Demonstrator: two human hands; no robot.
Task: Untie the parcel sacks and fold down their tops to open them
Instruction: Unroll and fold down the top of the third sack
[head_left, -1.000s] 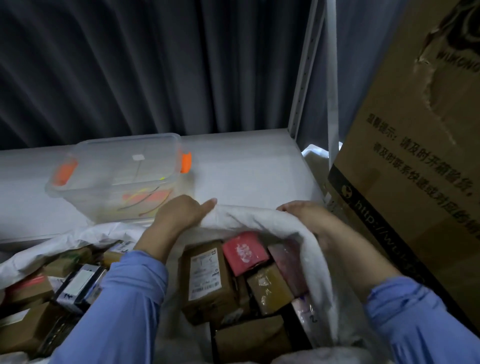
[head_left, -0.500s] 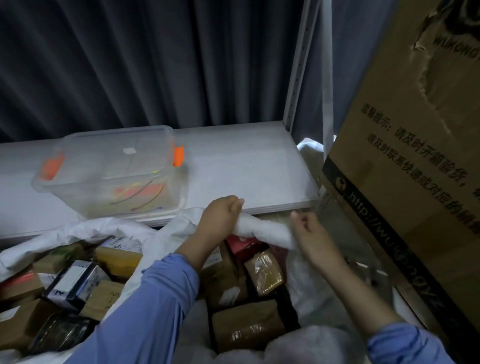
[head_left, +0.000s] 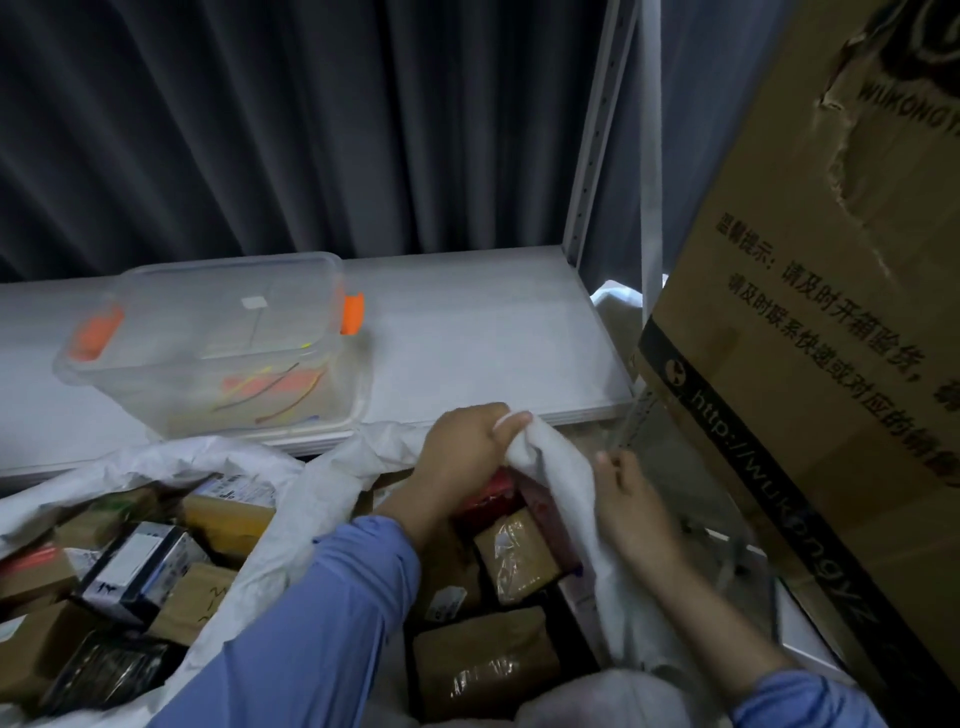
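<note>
Two white parcel sacks sit in front of and below a white shelf (head_left: 478, 338), side by side and touching. The left sack (head_left: 171, 460) has its top open and rumpled into a loose rim. Boxed parcels (head_left: 140, 566) show inside, mostly brown card, one dark with a white label. Behind it, on the shelf, is a clear plastic bin (head_left: 208, 338) with orange latches and thin coloured strands inside. A dark pleated curtain (head_left: 311, 130) hangs at the back.

At centre, the left hand (head_left: 462, 452), blue sleeve, has its fingers curled tight round a bunched roll of the right sack's far rim, thumb on top. The right sack (head_left: 597, 571) is open, with brown taped packets (head_left: 483, 665) and a red one visible inside. The right hand (head_left: 634, 509) lies against the outer right side of the same rim, fingers pointing up. Fabric covers the palm side, so I cannot tell whether it grips.

At far right is a big cardboard box (head_left: 810, 364), just beside the right sack, with printed Chinese text, a web address strip and a torn face up top.
</note>
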